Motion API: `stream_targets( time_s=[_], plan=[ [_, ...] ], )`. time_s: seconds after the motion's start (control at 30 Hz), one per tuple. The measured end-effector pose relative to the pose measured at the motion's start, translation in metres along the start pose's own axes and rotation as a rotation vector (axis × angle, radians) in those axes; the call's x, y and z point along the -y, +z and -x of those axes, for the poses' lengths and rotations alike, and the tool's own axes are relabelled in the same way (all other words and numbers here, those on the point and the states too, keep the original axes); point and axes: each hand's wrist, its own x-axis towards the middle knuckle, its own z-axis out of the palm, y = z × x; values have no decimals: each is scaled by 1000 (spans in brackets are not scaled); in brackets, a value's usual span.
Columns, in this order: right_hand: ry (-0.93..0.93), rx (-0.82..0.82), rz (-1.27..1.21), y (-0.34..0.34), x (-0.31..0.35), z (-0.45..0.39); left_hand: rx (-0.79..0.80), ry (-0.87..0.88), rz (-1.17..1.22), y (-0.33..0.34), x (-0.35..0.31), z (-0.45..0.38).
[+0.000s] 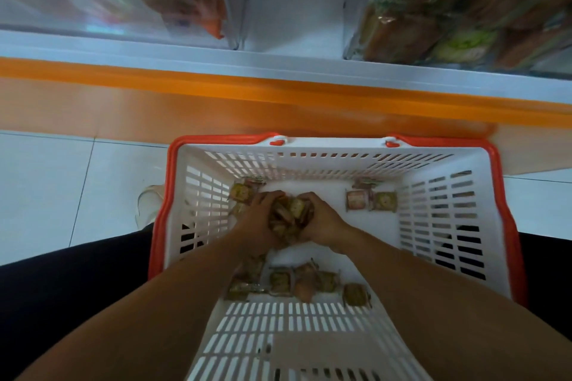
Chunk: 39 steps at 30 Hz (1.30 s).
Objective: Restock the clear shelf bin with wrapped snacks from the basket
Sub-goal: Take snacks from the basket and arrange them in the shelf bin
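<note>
Snacks: a bunch of wrapped snacks (289, 215) sits gathered between both hands in the middle of the basket floor; loose ones lie along the near wall (280, 281), two side by side toward the far right (371, 201), and a few at the far left (243, 192).
Basket: a white slotted basket (433, 226) with a red rim and red handles folded down on the rim, standing on the floor just in front of the shelf base.
Left hand: the left hand (258, 221) curls its fingers round the left side of the bunch.
Right hand: the right hand (323, 221) curls round the right side, fingertips almost meeting the left's over the top.
Floor: pale glossy tiles (62, 182); a light shoe (148, 204) shows just left of the basket.
Shelf: an orange base strip (216, 96) under a white shelf edge.
Bins: a clear bin (148, 0) at upper left and another (458, 9) at upper right, both holding blurred packets, well apart with bare white shelf between.
Writing: a white label with a dark barcode-like mark on the left bin, too blurred to read; the wrappers' print is illegible.
</note>
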Motion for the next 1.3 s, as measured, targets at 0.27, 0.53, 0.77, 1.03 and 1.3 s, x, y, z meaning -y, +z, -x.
stream_targets(
  time_s=[0.27,0.53,0.77,1.03,1.3],
  plan=[
    [-38,160,-98,-22,10,19,176,-319,795,-12,-16,10],
    [2,102,2,-59,59,69,171,-396,1000,-41,-64,30],
    [-190,73,488,-96,162,169,388,-308,853,-120,-145,82],
    [-474,-8,389,-139,264,319,492,-39,689,-205,-257,170],
    [-521,123,-11,-157,278,337,296,107,1011,-220,-299,200]
  ],
)
